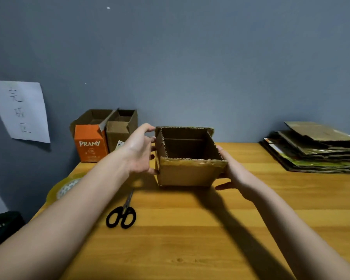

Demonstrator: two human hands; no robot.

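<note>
Wooden desk (190, 239) against a grey wall. The open-topped cardboard box (187, 174) stands mid-desk between left hand (138, 150) and right hand (233, 172), each grip curled round a side wall. Judgement: the assembled box is being handled. The next move calls for a level lift toward the finished boxes (105, 136).

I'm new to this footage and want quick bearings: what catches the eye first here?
An open cardboard box at the middle of the table, held between the left hand and right hand. Black-handled scissors lie nearer the camera to its left, and an orange box marked PRAMY stands by the wall at back left.
</note>
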